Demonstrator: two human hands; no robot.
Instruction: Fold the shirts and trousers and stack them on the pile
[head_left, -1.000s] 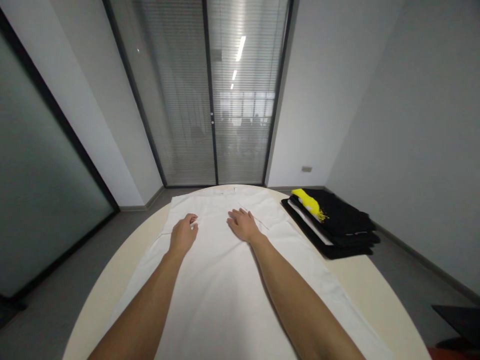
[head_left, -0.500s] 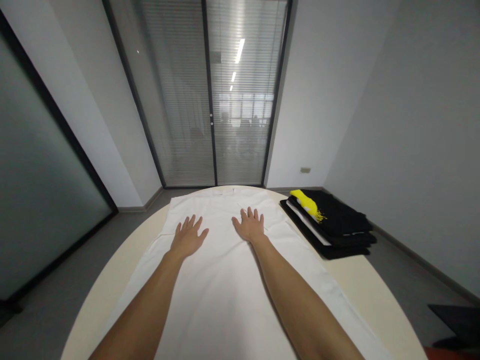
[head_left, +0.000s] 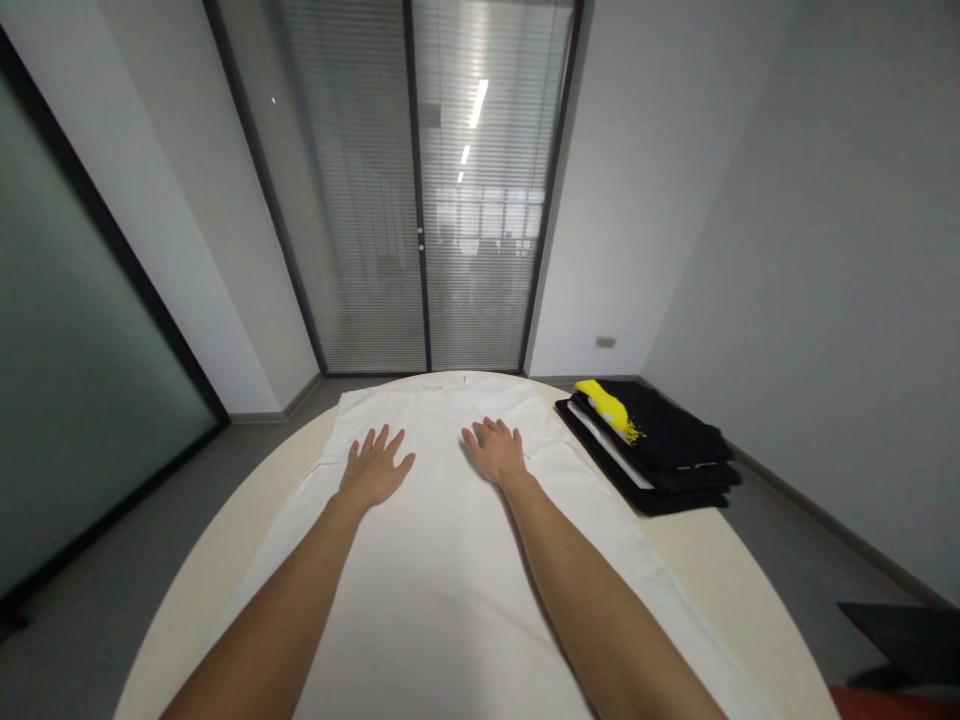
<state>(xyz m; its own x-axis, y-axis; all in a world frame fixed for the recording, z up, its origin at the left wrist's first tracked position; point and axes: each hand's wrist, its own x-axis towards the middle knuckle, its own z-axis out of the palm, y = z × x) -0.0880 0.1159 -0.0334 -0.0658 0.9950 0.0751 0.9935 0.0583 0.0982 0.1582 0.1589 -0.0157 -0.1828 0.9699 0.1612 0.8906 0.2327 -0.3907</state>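
A white garment [head_left: 427, 580] lies spread over the round table, its far end reaching almost to the table's far edge. On its left side my left hand [head_left: 375, 470] rests palm down, fingers spread apart. To the right, over the upper part of the cloth, is my right hand [head_left: 495, 452], with its thumb out and its fingers slightly bent. Nothing is held in either hand. Faint creases run across the fabric, and a short seam or fold shows near each side.
A stack of folded dark clothes [head_left: 667, 430], with a white layer and a yellow print, sits at the table's right edge. The cream tabletop [head_left: 724, 560] shows beside the garment. A glass door [head_left: 420, 200] with blinds stands beyond. A dark object [head_left: 907, 640] appears at lower right.
My right hand's fingers have bent from stretched out to slightly curled. My left hand stays flat in nearly the same place. The view has shifted a little.
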